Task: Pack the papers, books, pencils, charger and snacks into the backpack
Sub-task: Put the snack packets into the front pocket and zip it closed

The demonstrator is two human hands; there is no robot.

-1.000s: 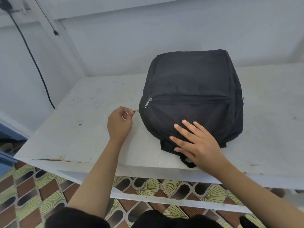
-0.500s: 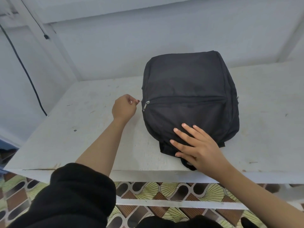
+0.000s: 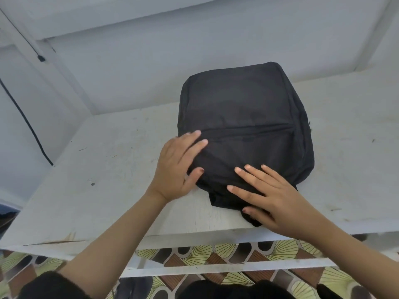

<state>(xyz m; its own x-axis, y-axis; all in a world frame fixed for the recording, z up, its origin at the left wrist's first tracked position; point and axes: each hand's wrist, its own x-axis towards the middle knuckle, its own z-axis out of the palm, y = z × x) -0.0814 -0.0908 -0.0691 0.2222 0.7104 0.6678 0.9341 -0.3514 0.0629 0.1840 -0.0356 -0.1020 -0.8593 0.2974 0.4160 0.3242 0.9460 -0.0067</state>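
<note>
A black backpack [image 3: 244, 117] lies flat on the white table [image 3: 108, 169], its zippers closed as far as I can see. My left hand [image 3: 177, 167] rests flat on the bag's near left corner, fingers straight, covering the end of the front pocket zipper. My right hand [image 3: 269, 195] presses on the bag's near edge with spread straight fingers, its thumb by the black strap [image 3: 250, 220] at the table's front. No papers, books, pencils, charger or snacks are in view.
A white wall rises right behind the table. A black cable [image 3: 28, 124] hangs down the wall at the left. Below the table's front edge runs a white crossbar [image 3: 216, 268] over a patterned tile floor [image 3: 194, 253].
My left hand has let go of the zipper pull at the bag's left side and now lies flat on the bag. The right hand has stayed put.
</note>
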